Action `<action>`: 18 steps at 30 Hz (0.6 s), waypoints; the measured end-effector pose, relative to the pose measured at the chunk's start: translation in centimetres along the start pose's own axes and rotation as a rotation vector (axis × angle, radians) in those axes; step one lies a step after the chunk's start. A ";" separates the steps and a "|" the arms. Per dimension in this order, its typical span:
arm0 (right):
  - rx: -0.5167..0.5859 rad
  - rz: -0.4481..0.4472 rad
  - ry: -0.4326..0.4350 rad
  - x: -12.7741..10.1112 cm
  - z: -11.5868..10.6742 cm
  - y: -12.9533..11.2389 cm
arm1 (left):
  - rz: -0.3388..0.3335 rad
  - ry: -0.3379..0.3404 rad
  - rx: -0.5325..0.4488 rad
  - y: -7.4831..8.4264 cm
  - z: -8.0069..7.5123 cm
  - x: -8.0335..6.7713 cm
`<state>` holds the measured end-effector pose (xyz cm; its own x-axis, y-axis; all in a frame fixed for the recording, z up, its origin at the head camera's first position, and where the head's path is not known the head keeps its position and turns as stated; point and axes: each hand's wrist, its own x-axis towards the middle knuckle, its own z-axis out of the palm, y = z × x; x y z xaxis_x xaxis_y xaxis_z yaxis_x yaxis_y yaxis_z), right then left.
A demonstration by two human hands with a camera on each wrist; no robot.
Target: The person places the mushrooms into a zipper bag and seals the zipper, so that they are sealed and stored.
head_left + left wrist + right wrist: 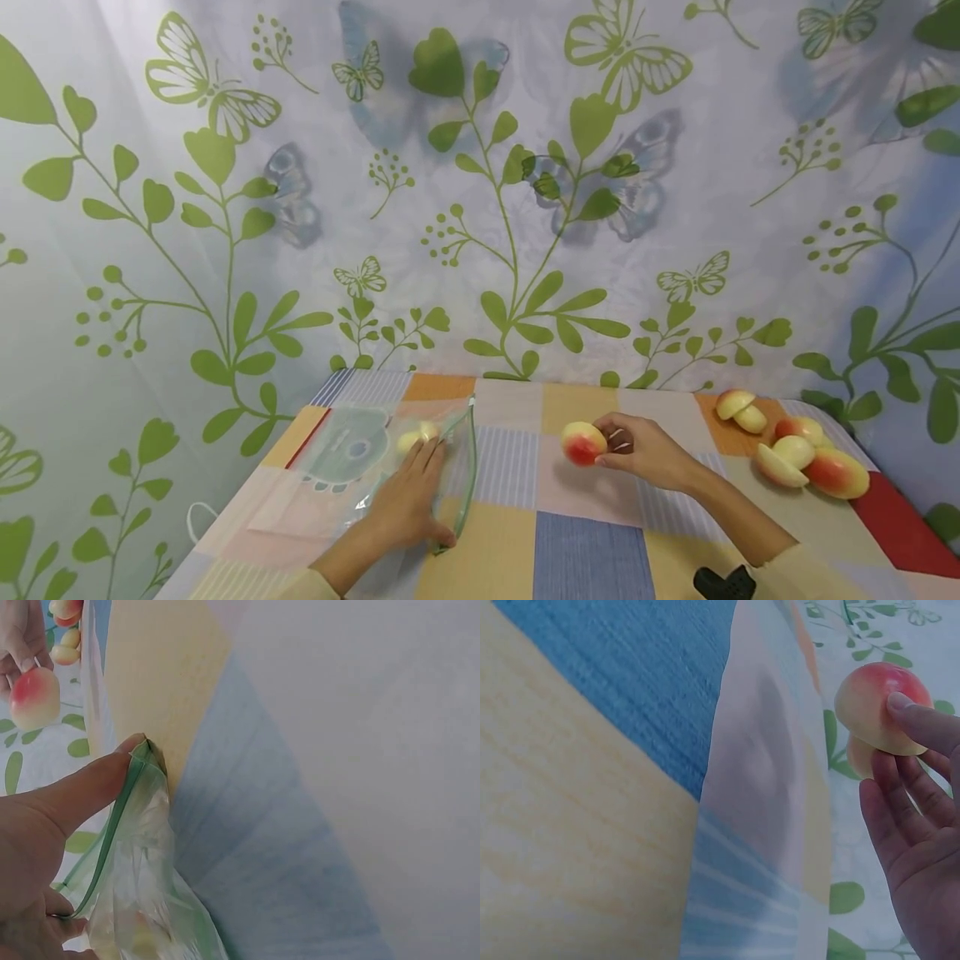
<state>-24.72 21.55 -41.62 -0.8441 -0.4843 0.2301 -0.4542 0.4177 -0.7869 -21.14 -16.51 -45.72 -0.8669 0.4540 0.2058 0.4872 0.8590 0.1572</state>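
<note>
My right hand (648, 450) holds a toy mushroom (582, 443) with a red and yellow cap above the table, thumb on the cap; its pale stem shows in the right wrist view, below the cap (881, 705). On the left, a clear zip bag (300, 500) with a green zip edge and a printed cartoon animal lies on the table. My left hand (408, 496) is at its mouth, the thumb (90, 784) at one corner of the green edge and other fingers gripping further along it. A yellowish mushroom (417, 435) shows through the bag by the fingertips.
Several more toy mushrooms (836, 472) lie in a group at the table's right, with another mushroom (741, 411) just behind. A patchwork cloth (588, 550) covers the table. A printed curtain (480, 208) hangs behind it. A white cord (197, 518) shows at the left edge.
</note>
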 end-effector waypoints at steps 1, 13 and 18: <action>0.002 -0.002 0.004 0.2 0.2 0.3 | -0.001 -0.001 0.002 0.0 0.0 0.0; 0.027 -0.037 0.013 2.7 2.3 3.2 | -0.002 -0.029 0.035 0.4 -0.5 0.3; 0.030 -0.049 0.000 3.7 3.4 3.0 | 0.009 -0.030 0.056 0.4 -0.5 0.3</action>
<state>-28.23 18.36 -45.06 -0.8209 -0.5036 0.2693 -0.4866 0.3699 -0.7915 -21.15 -16.14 -45.11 -0.8656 0.4680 0.1782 0.4892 0.8663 0.1011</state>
